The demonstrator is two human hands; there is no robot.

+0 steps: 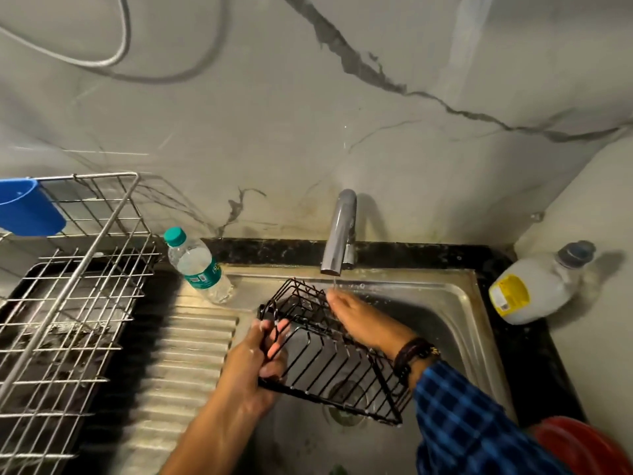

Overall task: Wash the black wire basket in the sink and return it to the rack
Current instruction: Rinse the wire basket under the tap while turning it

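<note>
Nearest, the left grip (260,351) is closed around one short end of the black wire basket (329,368), fingers curled through the wires. It holds the basket tilted above the sink (455,303), over the drain (346,395). That hold looks meant to keep the frame steady and angled, so water runs along it and drops into the bowl rather than onto the counter (534,341). A bare wrist with a dark bracelet (414,354) and a blue checked sleeve (479,423) lead to the right grip (356,320). Its fingers lie nearly straight across the basket's far end and clasp nothing, likely rubbing the wires.

That far end sits directly under the tap (339,231), where a thin stream of water (334,281) meets the fingertips. The washing seems to be underway, and the return has not begun.

To the left, past the ribbed drainboard (185,354), stands the steel rack (78,269), close enough for a short carry. A blue cup (27,207) hangs on its far rail. A water bottle (197,265) stands at the sink's back corner, and a white jug (534,286) rests on the counter at the right.
</note>
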